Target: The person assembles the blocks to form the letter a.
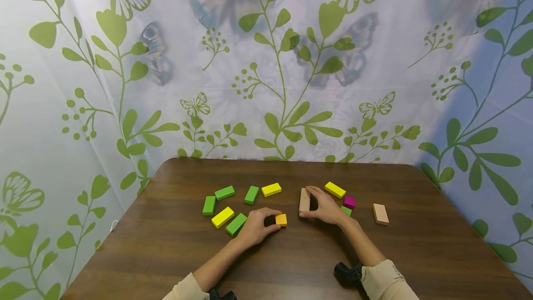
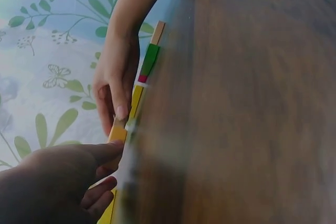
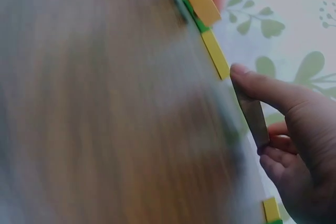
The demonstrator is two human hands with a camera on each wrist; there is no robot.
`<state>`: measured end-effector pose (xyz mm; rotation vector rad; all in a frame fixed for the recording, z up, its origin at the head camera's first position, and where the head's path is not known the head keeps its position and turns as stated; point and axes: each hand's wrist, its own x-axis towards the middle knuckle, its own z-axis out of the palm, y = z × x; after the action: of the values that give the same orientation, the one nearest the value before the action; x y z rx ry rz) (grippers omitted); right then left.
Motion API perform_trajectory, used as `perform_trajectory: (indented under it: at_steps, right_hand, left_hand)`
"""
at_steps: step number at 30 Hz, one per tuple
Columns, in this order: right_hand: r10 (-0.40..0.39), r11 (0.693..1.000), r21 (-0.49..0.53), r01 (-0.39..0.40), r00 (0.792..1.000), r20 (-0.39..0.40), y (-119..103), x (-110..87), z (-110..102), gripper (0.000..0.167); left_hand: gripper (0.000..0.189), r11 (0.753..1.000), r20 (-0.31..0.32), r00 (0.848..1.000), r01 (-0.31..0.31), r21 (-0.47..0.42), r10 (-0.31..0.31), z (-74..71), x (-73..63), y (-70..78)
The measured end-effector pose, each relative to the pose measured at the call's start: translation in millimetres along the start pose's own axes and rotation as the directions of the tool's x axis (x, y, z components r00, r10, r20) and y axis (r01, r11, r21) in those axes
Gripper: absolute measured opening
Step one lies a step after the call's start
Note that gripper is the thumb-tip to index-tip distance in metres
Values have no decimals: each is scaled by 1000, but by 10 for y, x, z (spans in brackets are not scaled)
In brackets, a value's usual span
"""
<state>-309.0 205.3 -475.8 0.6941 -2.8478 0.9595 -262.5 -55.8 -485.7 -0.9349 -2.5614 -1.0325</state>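
Near the middle of the table, my left hand (image 1: 255, 228) pinches an orange wooden block (image 1: 281, 220) between thumb and fingers. The same orange block (image 3: 202, 3) shows at the top of the right wrist view. To its right, my right hand (image 1: 326, 208) holds a plain wood block (image 1: 305, 200) by its two ends, thumb at the near end. In the right wrist view the plain block (image 3: 252, 114) spans from thumb to fingertips. The two held blocks are apart. A green block (image 1: 235, 224) lies beside the left hand, partly hidden by it.
Several green and yellow blocks lie left, including a yellow block (image 1: 222, 217) and a green block (image 1: 209, 205). Right of the right hand are a yellow block (image 1: 335, 190), a magenta block (image 1: 349, 202) and a plain block (image 1: 381, 214). A patterned curtain (image 1: 258, 105) hangs behind the brown table (image 1: 291, 263).
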Motion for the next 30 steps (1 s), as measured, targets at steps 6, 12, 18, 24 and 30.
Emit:
perform_trajectory:
  at_steps: [6, 12, 18, 24, 30]
  right_hand:
    - [13, 1000, 14, -12, 1000, -28, -41, 49, 134, 92]
    - [11, 1000, 26, -10, 999, -36, -33, 28, 187, 91]
    - [23, 999, 48, -22, 999, -32, -13, 19, 243, 94]
    - [20, 998, 67, -18, 999, -29, 3, 18, 282, 96]
    - [27, 997, 76, -26, 999, -17, 13, -20, 252, 95]
  left_hand:
    - [31, 999, 3, 999, 49, -16, -49, 57, 18, 27]
    - [31, 998, 17, 998, 61, -26, -60, 87, 30, 20]
    - [31, 999, 30, 999, 31, -35, -30, 104, 38, 8]
    - [32, 999, 37, 999, 25, -38, -24, 98, 29, 16]
    - [35, 999, 22, 1000, 18, -52, -17, 107, 11, -2]
